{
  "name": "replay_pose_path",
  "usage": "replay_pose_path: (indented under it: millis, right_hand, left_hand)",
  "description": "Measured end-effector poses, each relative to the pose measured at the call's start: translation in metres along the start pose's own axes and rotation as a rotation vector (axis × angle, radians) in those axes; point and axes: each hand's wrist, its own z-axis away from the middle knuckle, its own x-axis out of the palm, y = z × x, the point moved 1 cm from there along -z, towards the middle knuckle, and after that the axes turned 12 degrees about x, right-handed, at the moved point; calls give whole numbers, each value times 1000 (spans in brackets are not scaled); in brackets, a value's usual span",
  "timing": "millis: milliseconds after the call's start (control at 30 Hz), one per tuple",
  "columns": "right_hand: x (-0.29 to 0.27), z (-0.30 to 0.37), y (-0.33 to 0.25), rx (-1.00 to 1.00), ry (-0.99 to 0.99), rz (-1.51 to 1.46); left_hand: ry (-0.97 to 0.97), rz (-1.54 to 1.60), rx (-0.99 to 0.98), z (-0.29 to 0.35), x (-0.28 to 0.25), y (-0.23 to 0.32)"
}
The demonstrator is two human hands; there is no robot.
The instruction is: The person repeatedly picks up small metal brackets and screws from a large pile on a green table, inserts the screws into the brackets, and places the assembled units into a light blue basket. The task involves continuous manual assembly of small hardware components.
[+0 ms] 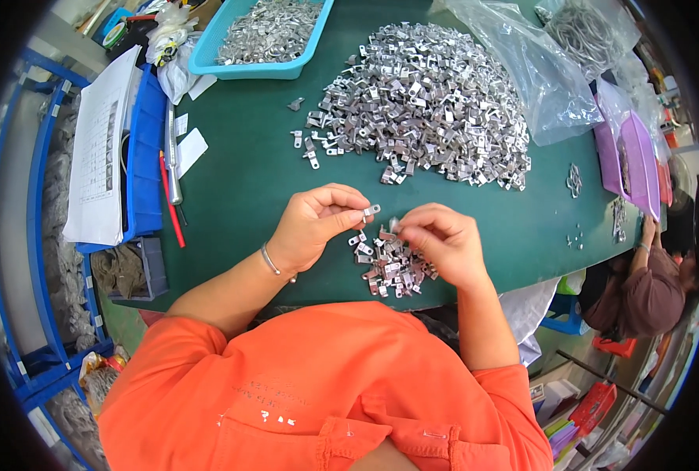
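One bracket (372,210), likely light, stiff, best held edgewise, is pinched in the left hand (318,224); the right hand (446,239) pinches a blurred piece (394,225).

Green table (243,161) | large metal bracket pile (436,110) | small bracket pile (397,271) | turquoise basket (255,71) | clear bag (546,86)

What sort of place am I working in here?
Likely a small-parts workshop or factory: a big heap of small metal pieces on a green worktable, a turquoise tray of more metal pieces, and blue shelving.
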Motion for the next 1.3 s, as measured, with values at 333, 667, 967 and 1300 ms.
replay_pose_path:
  millis: [333,667,967,1300]
  right_hand:
    - [28,-53,-3,-419,452,834]
    - [17,-42,6,-408,395,773]
    - [15,-39,3,-356,413,645]
    - [6,-18,-21,-117,62,578]
  left_hand:
    - [46,-154,196,1,3,-5]
    - [3,-481,301,-1,1,-5]
    - [-325,-1124,471,-2,7,2]
    - [-413,-1160,461,4,15,11]
